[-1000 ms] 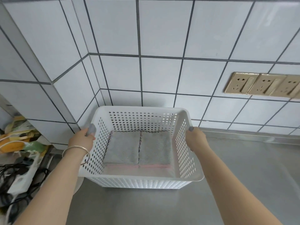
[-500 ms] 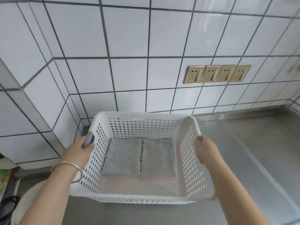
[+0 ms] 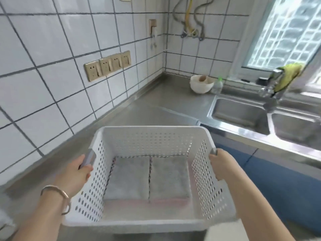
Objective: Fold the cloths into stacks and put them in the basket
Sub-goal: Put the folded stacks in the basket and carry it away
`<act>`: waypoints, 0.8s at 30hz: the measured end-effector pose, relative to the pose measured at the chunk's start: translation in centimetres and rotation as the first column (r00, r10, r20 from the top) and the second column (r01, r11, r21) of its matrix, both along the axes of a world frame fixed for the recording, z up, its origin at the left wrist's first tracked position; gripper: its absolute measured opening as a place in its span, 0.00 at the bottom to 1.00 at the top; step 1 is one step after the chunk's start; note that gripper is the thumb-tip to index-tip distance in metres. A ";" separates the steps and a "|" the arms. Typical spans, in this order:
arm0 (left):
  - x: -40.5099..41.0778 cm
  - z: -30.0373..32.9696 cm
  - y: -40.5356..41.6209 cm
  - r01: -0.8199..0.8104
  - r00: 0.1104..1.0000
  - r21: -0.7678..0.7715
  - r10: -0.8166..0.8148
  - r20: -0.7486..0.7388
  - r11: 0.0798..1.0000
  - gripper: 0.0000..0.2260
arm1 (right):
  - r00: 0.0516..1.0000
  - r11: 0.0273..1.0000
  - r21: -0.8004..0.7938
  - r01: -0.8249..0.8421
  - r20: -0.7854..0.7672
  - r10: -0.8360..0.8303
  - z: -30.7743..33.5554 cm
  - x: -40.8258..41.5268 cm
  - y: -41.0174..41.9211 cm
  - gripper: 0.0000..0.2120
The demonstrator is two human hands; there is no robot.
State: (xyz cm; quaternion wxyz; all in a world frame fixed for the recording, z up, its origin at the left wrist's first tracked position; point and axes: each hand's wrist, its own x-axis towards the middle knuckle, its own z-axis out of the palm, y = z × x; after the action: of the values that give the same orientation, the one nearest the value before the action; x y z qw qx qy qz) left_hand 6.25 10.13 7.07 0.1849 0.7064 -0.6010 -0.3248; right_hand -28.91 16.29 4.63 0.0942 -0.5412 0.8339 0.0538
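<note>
A white perforated basket [image 3: 151,136] is held up in front of me, over the front edge of the steel counter. Inside it lie two folded grey cloth stacks side by side, the left stack [image 3: 128,178] and the right stack [image 3: 169,176], with pink cloth edges [image 3: 156,203] showing beneath them. My left hand [image 3: 74,173] grips the basket's left rim, thumb over the top. My right hand [image 3: 221,165] grips the right rim the same way.
The steel counter [image 3: 156,100] runs along the tiled wall with a row of sockets [image 3: 107,65]. A white bowl [image 3: 201,83] and a small bottle [image 3: 218,85] stand in the far corner. A double sink [image 3: 243,115] with a tap [image 3: 271,84] lies to the right under a window.
The basket has been carried to the right and the view has swung right with it. The sink, bowl and window have come into sight. Both hands keep their grip.
</note>
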 end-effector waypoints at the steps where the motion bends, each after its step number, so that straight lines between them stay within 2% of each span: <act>1: -1.4 -0.2 0.8 0.024 0.999 -0.014 -0.024 -0.028 1.000 0.15 | 0.961 0.991 -0.004 0.136 0.241 -0.131 0.0 -0.4 2.9 0.15; 2: -2.5 -0.5 1.4 0.042 0.997 -0.013 -0.043 -0.059 0.999 0.16 | 0.799 0.925 -0.004 0.379 0.506 -0.325 1.5 -0.7 3.8 0.15; 3: -4.0 -0.6 2.3 0.087 0.993 -0.021 -0.088 -0.077 0.996 0.16 | 0.670 0.847 -0.050 0.529 0.637 -0.381 1.4 -1.6 6.1 0.13; 4: -5.0 -1.2 3.0 0.114 0.990 0.008 -0.113 -0.085 0.993 0.15 | 0.676 0.820 -0.103 0.562 0.629 -0.384 0.8 -2.4 8.7 0.10; 5: -5.9 -1.5 3.7 0.149 0.985 0.000 -0.149 -0.093 0.989 0.13 | 0.647 0.781 -0.090 0.618 0.623 -0.440 0.8 -2.9 11.1 0.07; 8: -8.4 -3.2 6.0 0.247 0.965 0.033 -0.243 -0.095 0.968 0.06 | 0.552 0.719 -0.012 0.695 0.649 -0.523 -0.5 -3.8 18.1 0.08; 11: -11.5 -5.3 7.1 0.373 0.927 0.071 -0.370 -0.056 0.925 0.07 | 0.472 0.619 -0.038 0.784 0.684 -0.556 -0.5 -5.0 24.5 0.09; 13: -12.6 -8.5 7.1 0.495 0.868 0.094 -0.497 -0.001 0.864 0.07 | 0.413 0.548 -0.028 0.836 0.690 -0.594 -0.7 -5.3 29.1 0.10; 16: -15.8 -8.7 10.2 0.577 0.815 0.068 -0.579 0.025 0.814 0.09 | 0.316 0.437 0.003 0.899 0.686 -0.656 -1.1 -5.1 35.3 0.10; 18: -19.0 -5.8 14.6 0.654 0.754 0.076 -0.656 0.001 0.752 0.12 | 0.256 0.358 0.001 0.934 0.696 -0.670 -1.4 -4.9 39.5 0.11; 20: -21.6 -4.3 17.6 0.714 0.700 0.058 -0.713 -0.038 0.698 0.09 | 0.200 0.280 -0.001 0.960 0.704 -0.682 -1.6 -4.1 43.1 0.08; 24: -26.5 -2.9 23.5 0.858 0.513 0.036 -0.858 -0.015 0.512 0.07 | 0.027 0.037 -0.001 0.999 0.719 -0.695 -2.7 -0.9 51.1 0.08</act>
State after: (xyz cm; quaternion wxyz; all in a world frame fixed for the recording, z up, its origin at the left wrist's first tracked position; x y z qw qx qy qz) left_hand -20.24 33.64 4.14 -0.0147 0.3219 -0.8654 -0.3838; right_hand -29.86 67.43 1.88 0.1841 0.1330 0.8867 -0.4027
